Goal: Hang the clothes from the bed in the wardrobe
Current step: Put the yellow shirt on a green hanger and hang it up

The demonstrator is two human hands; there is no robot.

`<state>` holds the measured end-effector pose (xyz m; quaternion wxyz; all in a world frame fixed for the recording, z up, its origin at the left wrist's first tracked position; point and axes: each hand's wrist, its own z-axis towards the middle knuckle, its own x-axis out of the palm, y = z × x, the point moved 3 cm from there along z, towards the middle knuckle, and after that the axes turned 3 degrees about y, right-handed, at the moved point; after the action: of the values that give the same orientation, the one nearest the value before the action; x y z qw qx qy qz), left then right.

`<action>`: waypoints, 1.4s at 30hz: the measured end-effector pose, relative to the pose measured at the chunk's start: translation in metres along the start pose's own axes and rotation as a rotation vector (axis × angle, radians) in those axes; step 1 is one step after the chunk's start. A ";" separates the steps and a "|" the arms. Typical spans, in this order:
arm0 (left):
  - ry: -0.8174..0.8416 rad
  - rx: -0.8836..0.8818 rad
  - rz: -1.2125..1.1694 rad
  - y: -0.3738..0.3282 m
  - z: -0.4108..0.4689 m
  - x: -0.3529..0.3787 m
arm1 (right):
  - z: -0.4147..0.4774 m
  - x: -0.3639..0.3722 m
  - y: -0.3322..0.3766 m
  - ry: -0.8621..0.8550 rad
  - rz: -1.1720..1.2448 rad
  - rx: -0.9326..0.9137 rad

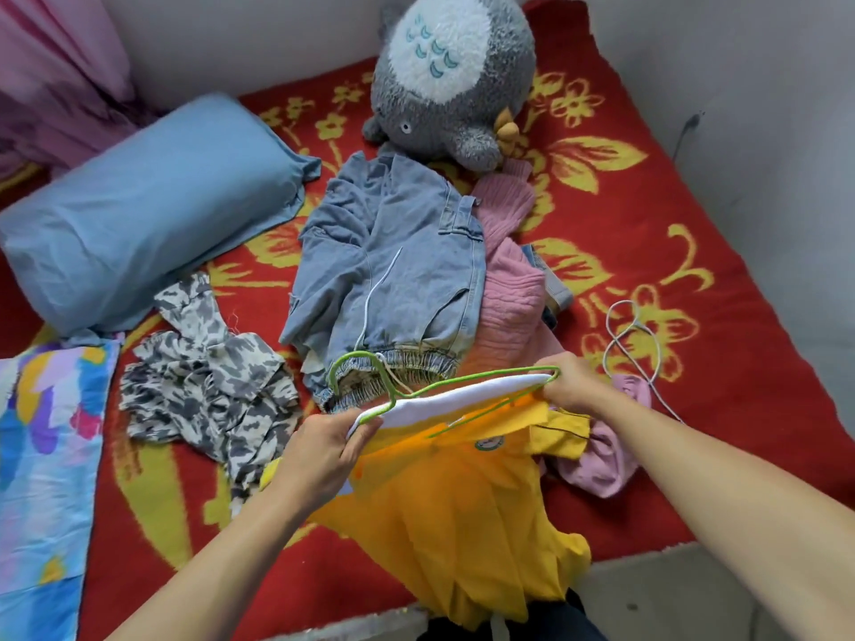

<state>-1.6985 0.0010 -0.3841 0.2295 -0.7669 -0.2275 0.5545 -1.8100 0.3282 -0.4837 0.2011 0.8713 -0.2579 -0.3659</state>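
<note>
While the left hand (319,448) and right hand (571,386) each grip one end of the thin green wire hanger (486,377), the yellow white-collared shirt (453,511) on it droops at the front edge of the red flowered bed (671,478). A half-seated shoulder could slip off on lifting, or the hook (355,355) could snag the blue denim trousers (393,252) just behind.

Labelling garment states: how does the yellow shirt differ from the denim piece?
The yellow shirt is on a green hanger, gripped by the left hand and right hand; the denim piece lies crumpled on the red blanket, with no hanger. The yellow shirt has a white collar; the denim piece has an elastic hem and white cord. Both are over that blanket.
</note>
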 end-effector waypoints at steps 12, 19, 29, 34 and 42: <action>0.025 -0.010 0.070 -0.008 0.009 -0.026 | -0.063 -0.055 0.063 0.128 -0.243 -0.125; -0.175 -0.022 -0.026 -0.042 0.000 -0.054 | -0.076 -0.049 0.076 0.060 -0.149 -0.084; -0.091 -0.072 0.164 -0.048 -0.005 -0.068 | -0.101 -0.075 0.094 0.104 -0.105 -0.112; -0.104 0.020 0.073 -0.056 0.000 -0.067 | -0.118 -0.067 0.146 0.103 -0.414 -0.204; -0.219 0.331 -0.077 -0.094 -0.011 -0.115 | -0.151 -0.042 0.217 -0.335 -0.666 -0.753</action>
<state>-1.7294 0.0047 -0.2386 0.3471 -0.6447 -0.1860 0.6552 -1.7885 0.2073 -0.2456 0.3288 0.7031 0.1535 -0.6115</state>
